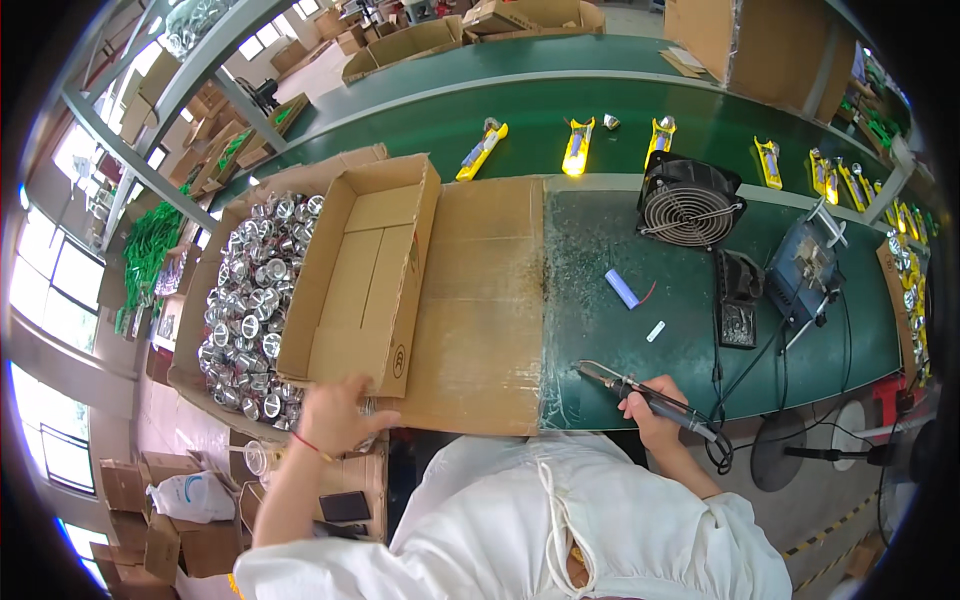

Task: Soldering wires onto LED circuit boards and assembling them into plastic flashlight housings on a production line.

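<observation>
My right hand (655,410) is closed round the handle of a soldering iron (612,378), whose tip points left over the green mat. My left hand (335,415) is at the near corner of an open cardboard tray (372,280), thumb held apart and the other fingers slightly blurred. It is above a large carton of shiny silver lamp cups (245,320), with nothing plainly in its grasp. Beyond the iron lie a blue cylindrical battery (620,288) with a red wire and a small white strip (655,331).
A black fan (690,205), an iron stand (738,300) and a blue soldering station (805,265) with trailing cables occupy the right side. Flat cardboard (480,320) covers the bench's middle. Behind, yellow light units (577,147), some lit, lie along a green conveyor (400,115).
</observation>
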`<state>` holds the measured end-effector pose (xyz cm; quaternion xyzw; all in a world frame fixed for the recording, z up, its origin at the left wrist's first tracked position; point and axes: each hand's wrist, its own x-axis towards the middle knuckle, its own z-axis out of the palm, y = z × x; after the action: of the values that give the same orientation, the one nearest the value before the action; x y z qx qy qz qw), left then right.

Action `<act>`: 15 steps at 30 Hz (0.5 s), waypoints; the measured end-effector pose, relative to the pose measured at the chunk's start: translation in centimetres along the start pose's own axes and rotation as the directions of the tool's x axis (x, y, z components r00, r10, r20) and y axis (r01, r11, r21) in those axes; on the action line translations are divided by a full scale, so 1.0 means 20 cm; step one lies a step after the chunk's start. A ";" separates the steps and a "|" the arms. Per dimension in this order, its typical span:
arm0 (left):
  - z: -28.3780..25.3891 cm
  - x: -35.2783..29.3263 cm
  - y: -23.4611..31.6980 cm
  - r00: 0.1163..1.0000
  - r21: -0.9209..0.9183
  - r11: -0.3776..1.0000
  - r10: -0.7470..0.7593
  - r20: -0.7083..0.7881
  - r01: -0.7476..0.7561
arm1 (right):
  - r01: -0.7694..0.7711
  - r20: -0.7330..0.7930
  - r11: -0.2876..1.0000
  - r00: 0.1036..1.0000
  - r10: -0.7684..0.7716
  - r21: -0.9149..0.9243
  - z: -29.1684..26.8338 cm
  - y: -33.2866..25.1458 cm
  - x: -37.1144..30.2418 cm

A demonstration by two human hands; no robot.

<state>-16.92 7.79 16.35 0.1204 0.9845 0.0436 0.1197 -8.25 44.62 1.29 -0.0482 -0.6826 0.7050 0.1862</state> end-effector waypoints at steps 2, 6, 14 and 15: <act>0.21 -0.07 -0.05 0.876 0.207 0.966 0.232 -0.424 -0.156 | -0.002 0.030 1.000 1.000 0.001 0.013 0.02 0.00 0.01; 0.20 -0.05 0.14 0.704 0.204 0.900 0.429 -0.565 -0.385 | -0.022 0.004 0.999 1.000 0.022 0.029 0.02 0.01 0.01; -0.13 0.13 0.46 0.580 0.300 0.720 0.687 -0.438 -0.626 | -0.028 -0.085 0.996 0.996 0.035 0.080 -0.01 0.05 -0.02; -0.18 0.20 0.49 0.556 0.335 0.686 0.723 -0.409 -0.646 | -0.044 -0.083 0.997 0.995 0.049 0.061 -0.02 0.05 -0.02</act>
<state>-19.31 18.09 20.05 0.4863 0.8536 0.0449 -0.1815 -7.90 44.92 0.15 -0.0882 -0.6516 0.7264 0.1999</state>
